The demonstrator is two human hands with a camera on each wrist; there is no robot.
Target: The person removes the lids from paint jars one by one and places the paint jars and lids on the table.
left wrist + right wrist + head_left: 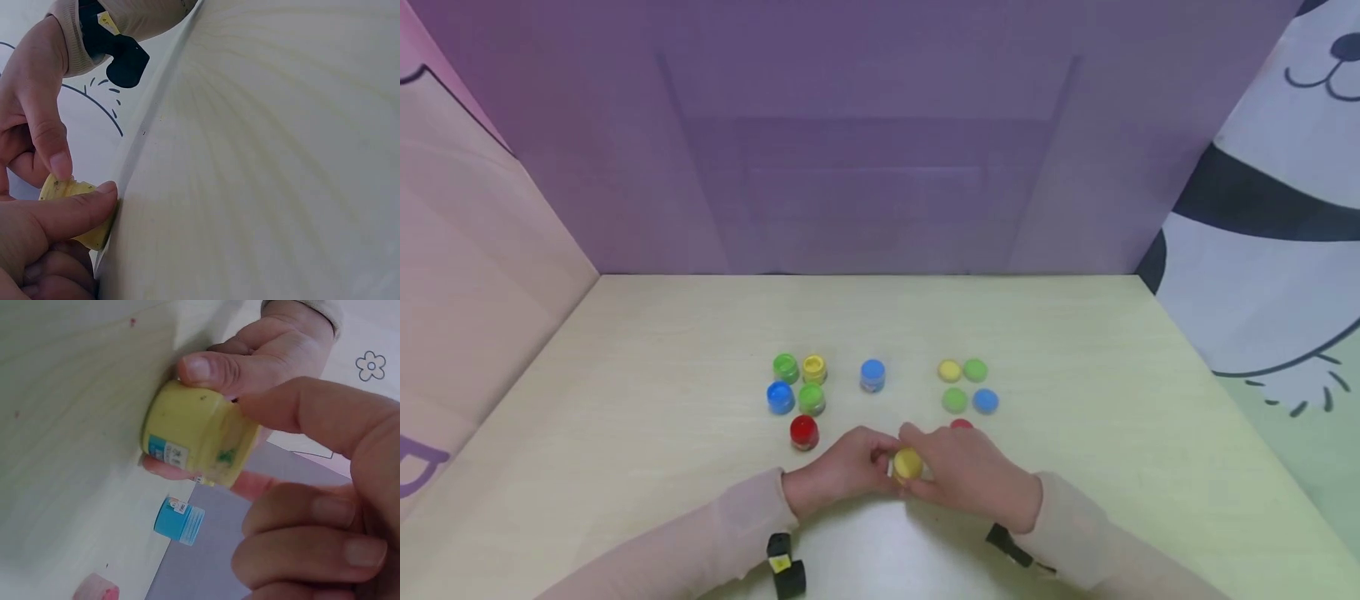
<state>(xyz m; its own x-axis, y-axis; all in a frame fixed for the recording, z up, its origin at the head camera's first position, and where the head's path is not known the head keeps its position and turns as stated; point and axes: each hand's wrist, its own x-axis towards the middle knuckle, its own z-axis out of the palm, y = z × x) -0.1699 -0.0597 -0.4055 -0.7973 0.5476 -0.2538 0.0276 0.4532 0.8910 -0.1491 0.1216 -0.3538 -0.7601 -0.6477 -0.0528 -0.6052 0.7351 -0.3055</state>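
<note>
In the head view a small yellow paint jar (907,464) stands on the table between both hands. My left hand (846,471) holds it, thumb on one side and fingers on the other, as the right wrist view shows. The thumb and index finger of my right hand (973,471) pinch its yellow lid (236,447), which sits on the jar. A label and a green smudge show on the jar's side. Beyond the hands stands a blue jar (872,375) with its blue lid on.
Left of the hands stand several jars without lids: a red jar (804,432), a blue jar (780,397), green jars and a yellow jar (814,369). Several loose lids lie to the right, among them a blue lid (986,401) and a red lid (961,424) partly behind my right hand.
</note>
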